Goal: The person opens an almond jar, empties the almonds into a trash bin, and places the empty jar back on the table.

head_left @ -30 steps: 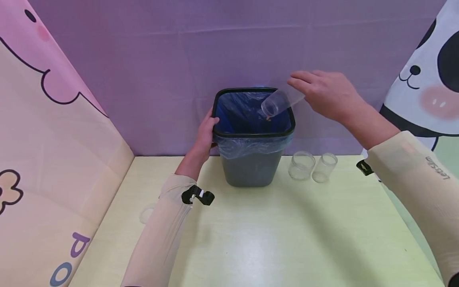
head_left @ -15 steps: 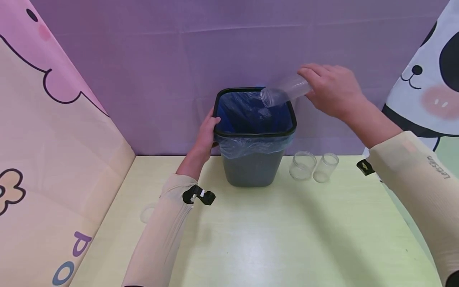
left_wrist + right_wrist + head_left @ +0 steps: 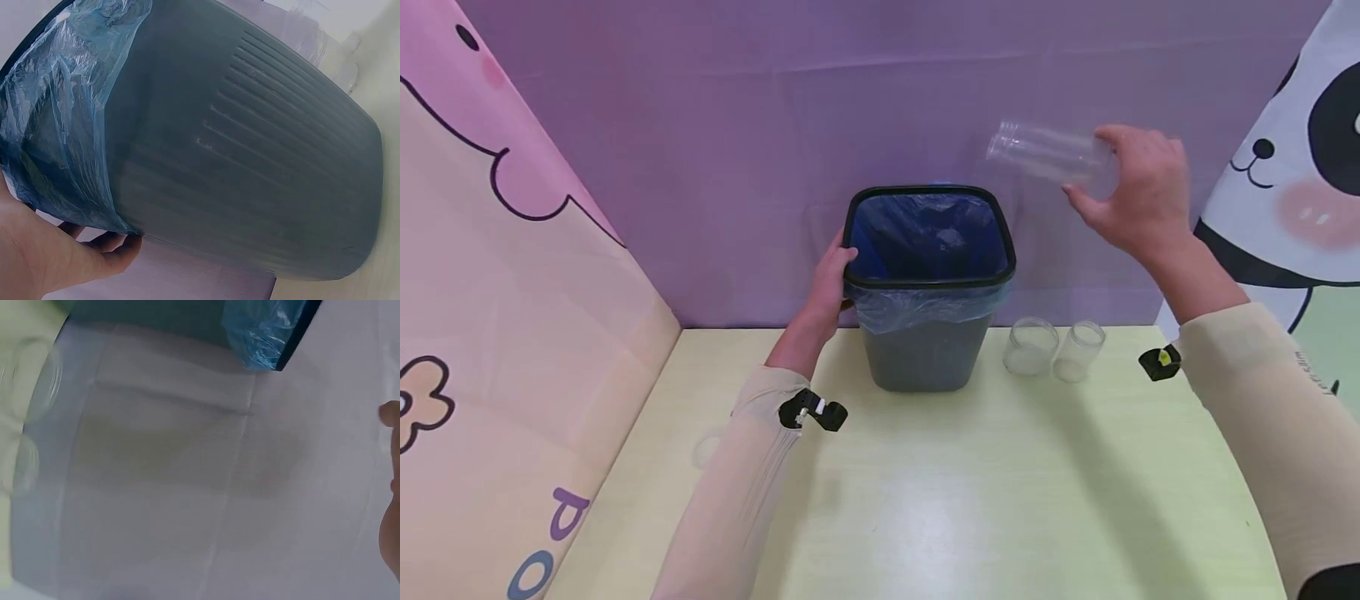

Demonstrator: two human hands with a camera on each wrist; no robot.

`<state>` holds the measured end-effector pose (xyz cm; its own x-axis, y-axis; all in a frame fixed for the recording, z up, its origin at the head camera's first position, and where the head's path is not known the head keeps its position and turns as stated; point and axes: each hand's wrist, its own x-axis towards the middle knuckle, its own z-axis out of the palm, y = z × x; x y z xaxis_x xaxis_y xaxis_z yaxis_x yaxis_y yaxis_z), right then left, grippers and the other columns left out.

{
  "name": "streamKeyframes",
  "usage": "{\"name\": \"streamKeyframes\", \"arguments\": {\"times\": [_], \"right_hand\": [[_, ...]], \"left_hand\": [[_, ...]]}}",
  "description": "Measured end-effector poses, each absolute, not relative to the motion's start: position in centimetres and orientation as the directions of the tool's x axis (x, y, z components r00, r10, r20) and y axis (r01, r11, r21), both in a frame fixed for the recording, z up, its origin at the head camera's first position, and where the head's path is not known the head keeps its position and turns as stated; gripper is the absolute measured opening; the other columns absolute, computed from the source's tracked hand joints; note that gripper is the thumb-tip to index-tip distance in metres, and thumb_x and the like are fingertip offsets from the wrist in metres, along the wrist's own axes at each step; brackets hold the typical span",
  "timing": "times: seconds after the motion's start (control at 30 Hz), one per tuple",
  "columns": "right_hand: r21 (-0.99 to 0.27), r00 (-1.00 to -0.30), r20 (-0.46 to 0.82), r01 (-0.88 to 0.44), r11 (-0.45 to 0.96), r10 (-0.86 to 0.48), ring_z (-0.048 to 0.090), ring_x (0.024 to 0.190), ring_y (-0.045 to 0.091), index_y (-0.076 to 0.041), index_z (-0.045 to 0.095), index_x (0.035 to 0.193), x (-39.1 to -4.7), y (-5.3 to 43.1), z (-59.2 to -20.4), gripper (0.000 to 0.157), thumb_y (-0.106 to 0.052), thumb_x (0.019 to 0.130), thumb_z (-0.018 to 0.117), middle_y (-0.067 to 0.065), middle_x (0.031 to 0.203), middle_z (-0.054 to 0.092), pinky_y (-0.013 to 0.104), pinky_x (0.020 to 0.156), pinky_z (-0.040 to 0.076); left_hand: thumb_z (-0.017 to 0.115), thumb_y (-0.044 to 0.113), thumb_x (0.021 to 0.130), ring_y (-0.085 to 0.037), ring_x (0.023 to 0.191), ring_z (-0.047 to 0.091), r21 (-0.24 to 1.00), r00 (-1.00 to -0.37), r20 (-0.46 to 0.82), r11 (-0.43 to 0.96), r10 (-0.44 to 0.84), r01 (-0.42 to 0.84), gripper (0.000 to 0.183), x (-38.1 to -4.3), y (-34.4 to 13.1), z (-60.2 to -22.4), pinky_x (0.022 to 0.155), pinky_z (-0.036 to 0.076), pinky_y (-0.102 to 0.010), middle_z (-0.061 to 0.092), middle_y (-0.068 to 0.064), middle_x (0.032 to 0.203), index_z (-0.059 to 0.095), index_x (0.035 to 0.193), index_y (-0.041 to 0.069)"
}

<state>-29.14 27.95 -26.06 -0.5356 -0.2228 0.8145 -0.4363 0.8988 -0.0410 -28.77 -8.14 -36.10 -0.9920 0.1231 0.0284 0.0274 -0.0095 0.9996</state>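
Note:
A grey trash can with a black rim and a blue plastic liner stands at the back of the table. My left hand grips its left side near the rim, thumb over the edge; in the left wrist view the fingers of that hand curl at the liner's lower edge. Up and right of the can, my right hand holds a clear plastic jar by its base end between thumb and fingers. The jar lies almost level, mouth pointing left. Only part of the right hand shows in the right wrist view.
Two clear jars stand right of the can, a wider jar and a narrower jar. A clear round lid-like piece lies on the table beside my left forearm. A purple cloth hangs close behind.
My right hand has lifted the jar up and to the right, away from the can's opening, and turned it from mouth-down to nearly level. The left hand stays on the can.

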Motion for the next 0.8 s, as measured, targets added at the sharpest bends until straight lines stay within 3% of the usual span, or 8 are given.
{"name": "streamKeyframes", "arguments": {"times": [0.23, 0.37, 0.57, 0.8], "right_hand": [[-0.534, -0.606, 0.763, -0.393, 0.749, 0.226, 0.043, 0.094, 0.009, -0.020, 0.046, 0.115, -29.5, 28.6, -28.5, 0.058, -0.039, 0.067, 0.072, -0.004, 0.105, 0.049, 0.023, 0.079, 0.034], [-0.702, -0.629, 0.669, -0.360, 0.615, 0.396, 0.042, 0.098, 0.007, -0.025, 0.042, 0.119, -28.7, 29.0, -29.2, 0.058, -0.035, 0.070, 0.072, -0.008, 0.110, 0.048, 0.021, 0.078, 0.035], [-0.860, -0.705, 0.496, -0.317, 0.400, 0.507, 0.043, 0.104, 0.011, -0.027, 0.046, 0.123, -26.8, 29.2, -29.4, 0.055, -0.031, 0.074, 0.069, -0.004, 0.118, 0.047, 0.024, 0.083, 0.039], [-0.933, -0.765, 0.357, -0.322, 0.162, 0.536, 0.042, 0.106, 0.012, -0.022, 0.044, 0.122, -27.1, 31.3, -31.0, 0.061, -0.029, 0.069, 0.074, -0.001, 0.118, 0.045, 0.025, 0.089, 0.037]], "left_hand": [[0.034, 0.037, 0.088, -0.024, 0.114, 0.032, 1.000, -0.995, 0.024, -0.003, 0.099, 0.024, 0.047, -29.4, -9.0, -37.4, 0.086, 0.027, -0.057, 0.029, 0.007, 0.135, 0.028, 0.133, 0.045], [0.034, 0.038, 0.088, -0.024, 0.114, 0.032, 1.000, -0.994, 0.025, -0.006, 0.104, 0.024, 0.045, -29.4, -8.9, -37.5, 0.086, 0.027, -0.056, 0.029, 0.007, 0.135, 0.028, 0.133, 0.046], [0.034, 0.038, 0.088, -0.026, 0.113, 0.034, 0.999, -0.994, 0.037, -0.022, 0.100, 0.035, 0.045, -29.3, -9.1, -37.6, 0.085, 0.028, -0.056, 0.031, 0.005, 0.134, 0.029, 0.132, 0.047], [0.034, 0.039, 0.088, -0.027, 0.113, 0.034, 0.999, -0.994, 0.043, -0.026, 0.098, 0.040, 0.045, -29.1, -9.1, -37.5, 0.085, 0.029, -0.055, 0.032, 0.004, 0.133, 0.029, 0.133, 0.045]]}}
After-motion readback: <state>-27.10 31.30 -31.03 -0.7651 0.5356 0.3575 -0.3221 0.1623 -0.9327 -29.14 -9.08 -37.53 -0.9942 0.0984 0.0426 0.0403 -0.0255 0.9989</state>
